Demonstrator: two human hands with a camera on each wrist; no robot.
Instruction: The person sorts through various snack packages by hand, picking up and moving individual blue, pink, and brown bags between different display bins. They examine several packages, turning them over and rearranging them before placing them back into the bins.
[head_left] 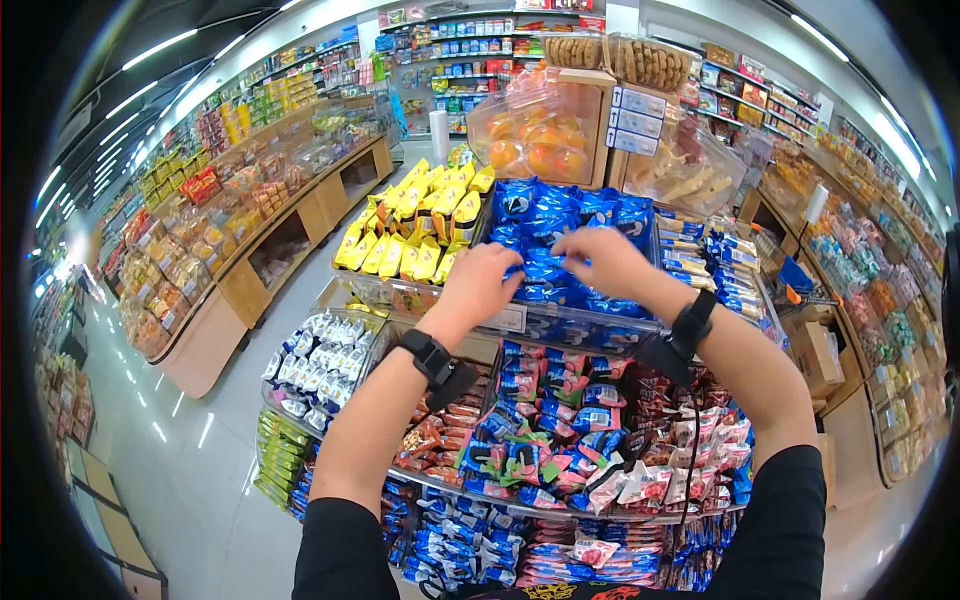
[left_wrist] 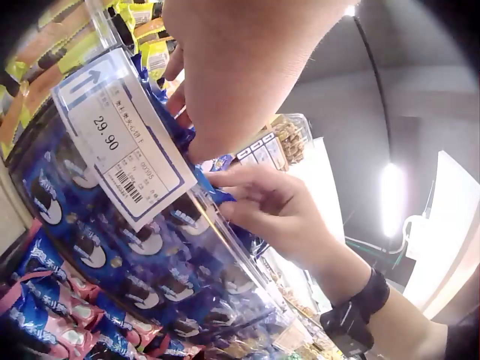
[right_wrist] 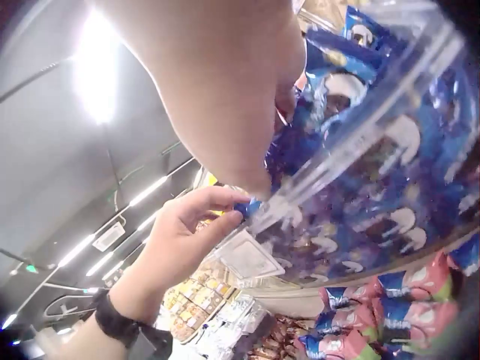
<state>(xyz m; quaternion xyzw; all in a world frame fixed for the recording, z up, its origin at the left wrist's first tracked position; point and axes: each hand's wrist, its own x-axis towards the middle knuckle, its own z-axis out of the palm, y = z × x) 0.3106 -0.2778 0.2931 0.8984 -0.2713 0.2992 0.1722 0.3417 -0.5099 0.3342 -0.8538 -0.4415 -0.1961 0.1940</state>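
Observation:
Both hands are over a clear bin [head_left: 560, 322] heaped with small blue biscuit packets [head_left: 550, 215]. My left hand [head_left: 478, 288] is at the bin's front left; in the right wrist view, its thumb and fingers pinch a blue biscuit packet [right_wrist: 246, 208] by the rim. My right hand [head_left: 608, 262] reaches in from the right with bent fingers. The left wrist view shows it pinching the edge of a blue packet [left_wrist: 220, 196] between thumb and fingers. A white price label [left_wrist: 124, 139] reading 29.90 sits on the bin's front wall.
Yellow packets [head_left: 430, 215] fill the bin to the left, and white-and-blue sticks [head_left: 710, 260] lie to the right. Lower trays hold pink-and-blue packets [head_left: 545, 420] and silvery packets [head_left: 325, 360]. Behind stands a clear-fronted case [head_left: 535, 125]. Shop shelves line both sides.

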